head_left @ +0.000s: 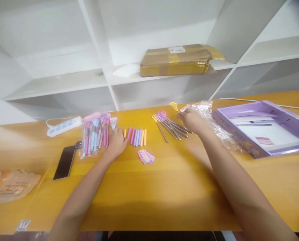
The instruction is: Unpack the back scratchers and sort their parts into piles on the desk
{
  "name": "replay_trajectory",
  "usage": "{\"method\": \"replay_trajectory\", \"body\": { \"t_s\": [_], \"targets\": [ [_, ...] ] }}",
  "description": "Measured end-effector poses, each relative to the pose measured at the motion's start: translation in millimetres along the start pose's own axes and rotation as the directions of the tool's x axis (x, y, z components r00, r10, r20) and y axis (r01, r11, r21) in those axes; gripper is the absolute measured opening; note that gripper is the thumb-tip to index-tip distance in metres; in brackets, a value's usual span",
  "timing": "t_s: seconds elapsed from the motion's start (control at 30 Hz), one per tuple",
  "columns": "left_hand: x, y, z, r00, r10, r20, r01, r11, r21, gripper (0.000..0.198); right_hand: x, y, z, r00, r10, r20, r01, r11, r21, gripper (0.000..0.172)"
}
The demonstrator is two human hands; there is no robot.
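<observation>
My left hand (116, 144) rests on the wooden table (164, 187) with its fingers curled beside a row of pastel handle sleeves (136, 136); whether it holds one I cannot make out. My right hand (191, 119) is closed in a pinch on a yellow claw-shaped back scratcher (174, 106), just above a loose pile of metal-stemmed scratchers with pink, purple and yellow heads (168, 124). A clear bag of assembled scratchers (95, 134) lies left of my left hand. Small pink tags (145, 156) lie in front of the sleeves.
A purple box lid (285, 115) and crumpled clear plastic wrap (209, 112) sit at the right. A phone (64, 162), a white power strip (63, 126) and a snack bag (12, 184) lie at the left. White shelves behind hold a brown parcel (177, 60).
</observation>
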State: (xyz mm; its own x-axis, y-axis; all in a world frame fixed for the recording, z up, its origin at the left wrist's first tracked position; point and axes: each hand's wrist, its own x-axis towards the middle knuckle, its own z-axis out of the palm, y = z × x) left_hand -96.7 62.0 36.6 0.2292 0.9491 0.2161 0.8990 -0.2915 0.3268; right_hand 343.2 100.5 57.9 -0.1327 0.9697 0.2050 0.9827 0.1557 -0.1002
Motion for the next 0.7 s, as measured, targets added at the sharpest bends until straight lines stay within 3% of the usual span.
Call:
{"method": "replay_trajectory", "body": {
  "t_s": [0.13, 0.27, 0.33, 0.43, 0.53, 0.7],
  "targets": [
    [10, -6, -17.6, 0.998, -0.007, -0.066, 0.011, 0.998, 0.054, 0.051, 1, -4, 18, 0.999, 0.035, 0.026, -0.034, 0.998, -0.052, 0.04],
    [20, -27, -42.7, 0.989, -0.064, -0.133, 0.096, 0.962, 0.255, 0.037, 0, -5, 25, 0.998, -0.019, 0.063, 0.024, 0.996, -0.08, 0.04],
    [22, -38, -49.3, 0.985, -0.109, -0.132, 0.15, 0.924, 0.351, 0.041, 0, -5, 29, 0.996, -0.036, 0.086, 0.04, 0.998, -0.051, 0.039],
    [22, -48, -47.8, 0.985, -0.157, -0.07, 0.172, 0.887, 0.429, 0.058, 0, -3, 34, 0.996, -0.031, 0.088, 0.029, 0.999, 0.027, 0.04],
    [19, -43, -38.8, 0.982, -0.182, -0.047, 0.183, 0.867, 0.464, 0.07, -1, 0, 34, 0.998, -0.014, 0.063, 0.01, 0.998, 0.068, 0.043],
    [17, -26, -32.1, 0.979, -0.204, 0.0, 0.185, 0.892, 0.412, 0.054, -5, -7, 7, 0.99, 0.056, -0.128, -0.031, 0.982, 0.188, 0.042]
  ]
}}
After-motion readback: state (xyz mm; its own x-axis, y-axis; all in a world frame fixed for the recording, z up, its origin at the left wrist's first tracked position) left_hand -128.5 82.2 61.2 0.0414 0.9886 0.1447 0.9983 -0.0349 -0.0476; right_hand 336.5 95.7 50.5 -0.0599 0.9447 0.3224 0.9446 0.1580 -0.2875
